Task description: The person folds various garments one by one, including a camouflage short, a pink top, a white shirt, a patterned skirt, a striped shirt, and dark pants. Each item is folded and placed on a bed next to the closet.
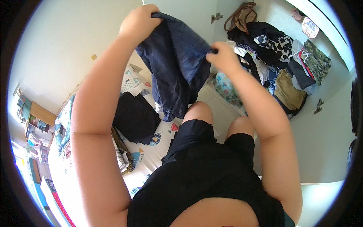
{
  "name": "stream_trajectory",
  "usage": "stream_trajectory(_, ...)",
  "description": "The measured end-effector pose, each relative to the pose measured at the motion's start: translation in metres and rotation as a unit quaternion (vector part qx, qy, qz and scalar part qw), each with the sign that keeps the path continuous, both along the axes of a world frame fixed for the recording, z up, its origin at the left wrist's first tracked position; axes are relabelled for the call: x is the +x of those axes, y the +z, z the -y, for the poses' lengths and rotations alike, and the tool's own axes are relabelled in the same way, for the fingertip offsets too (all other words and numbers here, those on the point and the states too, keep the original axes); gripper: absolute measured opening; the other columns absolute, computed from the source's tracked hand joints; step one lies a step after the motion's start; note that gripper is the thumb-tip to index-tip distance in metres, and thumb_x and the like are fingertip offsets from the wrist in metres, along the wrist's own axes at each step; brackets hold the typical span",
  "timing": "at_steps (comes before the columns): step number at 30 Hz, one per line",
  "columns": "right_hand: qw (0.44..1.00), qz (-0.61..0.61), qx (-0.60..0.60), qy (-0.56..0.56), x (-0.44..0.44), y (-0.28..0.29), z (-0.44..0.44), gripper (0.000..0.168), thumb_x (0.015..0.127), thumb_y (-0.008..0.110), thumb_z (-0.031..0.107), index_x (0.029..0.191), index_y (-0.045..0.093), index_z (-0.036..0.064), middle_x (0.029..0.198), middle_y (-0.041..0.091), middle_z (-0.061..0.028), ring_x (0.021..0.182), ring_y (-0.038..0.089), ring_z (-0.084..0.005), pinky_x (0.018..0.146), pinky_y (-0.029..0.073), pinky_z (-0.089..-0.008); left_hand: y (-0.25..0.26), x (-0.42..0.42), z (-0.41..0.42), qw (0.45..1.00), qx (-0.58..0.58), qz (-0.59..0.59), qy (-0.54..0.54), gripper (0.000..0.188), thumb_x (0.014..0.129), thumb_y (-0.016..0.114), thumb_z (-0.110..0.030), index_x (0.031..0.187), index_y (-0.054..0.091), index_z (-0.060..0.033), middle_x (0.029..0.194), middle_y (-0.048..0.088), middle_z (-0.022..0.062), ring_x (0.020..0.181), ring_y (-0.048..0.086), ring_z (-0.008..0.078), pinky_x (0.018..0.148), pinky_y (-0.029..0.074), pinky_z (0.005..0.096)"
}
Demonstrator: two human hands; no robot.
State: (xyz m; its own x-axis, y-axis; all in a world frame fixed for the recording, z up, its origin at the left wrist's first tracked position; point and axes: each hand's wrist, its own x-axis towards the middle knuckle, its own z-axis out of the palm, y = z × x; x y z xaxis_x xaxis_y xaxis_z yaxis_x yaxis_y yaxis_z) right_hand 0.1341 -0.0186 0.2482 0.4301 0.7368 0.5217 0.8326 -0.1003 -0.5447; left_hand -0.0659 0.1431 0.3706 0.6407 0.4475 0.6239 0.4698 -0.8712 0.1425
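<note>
Between my two hands hangs a dark navy cloth garment [178,56], its lower end dangling near my knees. At its upper left corner my left hand [141,24] grips the edge. My right hand [224,56] pinches another corner, lower and to the right. The garment is held up in loose folds, so its exact kind is hard to tell. Below and left of it, a folded black garment [137,119] lies on a bed sheet printed with fish [156,150]. Beside my left forearm, striped and olive-brown clothes [123,156] are partly hidden.
An open wardrobe at the right holds piled clothes, including camouflage shorts [316,61], a khaki garment [289,89] and a black-and-white patterned cloth [276,46]. A tan bag [244,20] sits at the back. The wardrobe door [320,142] stands right of my arm. Patterned bedding [63,122] lies left.
</note>
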Motion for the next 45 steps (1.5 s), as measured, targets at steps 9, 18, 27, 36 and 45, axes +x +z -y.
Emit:
stream_trajectory(9, 0.974, -0.226, 0.019, 0.0, 0.054, 0.05, 0.005, 0.025, 0.079, 0.057, 0.02, 0.093, 0.065, 0.001, 0.078, 0.062, -0.0055, 0.067, 0.057, -0.0144, 0.059, 0.046, -0.0268, -0.009, -0.007, -0.015, 0.999, 0.007, -0.032, -0.001, 0.025, 0.079, 0.062, -0.029, 0.093, 0.062, -0.0085, 0.081, 0.063, 0.0122, 0.074, 0.059, 0.0277, 0.069, 0.046, 0.0345)
stream_trajectory(18, 0.965, -0.211, 0.093, 0.122, 0.036, 0.057, 0.005, 0.027, 0.084, 0.057, 0.023, 0.098, 0.064, 0.0, 0.084, 0.064, -0.0051, 0.076, 0.057, -0.014, 0.075, 0.044, -0.0269, -0.016, -0.001, -0.044, 0.995, 0.05, -0.042, 0.076, 0.026, 0.085, 0.055, -0.029, 0.102, 0.06, -0.0108, 0.098, 0.062, 0.0145, 0.09, 0.058, 0.0337, 0.078, 0.045, 0.0411)
stream_trajectory(27, 0.871, -0.37, 0.046, 0.32, -0.07, 0.065, 0.018, 0.021, 0.088, 0.056, 0.021, 0.087, 0.061, 0.001, 0.072, 0.062, -0.0036, 0.061, 0.059, -0.0104, 0.056, 0.05, -0.0234, 0.003, 0.051, -0.032, 0.951, 0.218, 0.184, 0.116, 0.015, 0.074, 0.058, -0.01, 0.088, 0.063, -0.0073, 0.094, 0.057, 0.0139, 0.094, 0.052, 0.0332, 0.08, 0.044, 0.0424)
stream_trajectory(36, 0.91, -0.168, -0.026, 0.378, -0.117, 0.048, 0.095, 0.02, 0.084, 0.062, 0.014, 0.072, 0.051, 0.003, 0.062, 0.047, -0.0057, 0.057, 0.047, -0.014, 0.053, 0.037, -0.0291, -0.07, 0.132, 0.062, 0.868, 0.09, 0.285, -0.395, 0.017, 0.075, 0.058, -0.017, 0.09, 0.065, -0.0113, 0.089, 0.06, 0.0155, 0.088, 0.057, 0.0338, 0.078, 0.047, 0.0404)
stream_trajectory(45, 0.865, -0.055, -0.188, 0.462, -0.133, -0.01, 0.159, 0.016, 0.082, 0.06, 0.018, 0.088, 0.06, 0.003, 0.084, 0.061, -0.0156, 0.081, 0.061, -0.0302, 0.071, 0.049, -0.0381, -0.28, 0.059, 0.262, 0.686, -0.336, 0.156, -0.626, 0.024, 0.072, 0.061, -0.007, 0.096, 0.06, -0.0098, 0.105, 0.053, 0.0142, 0.096, 0.053, 0.031, 0.083, 0.042, 0.0328)
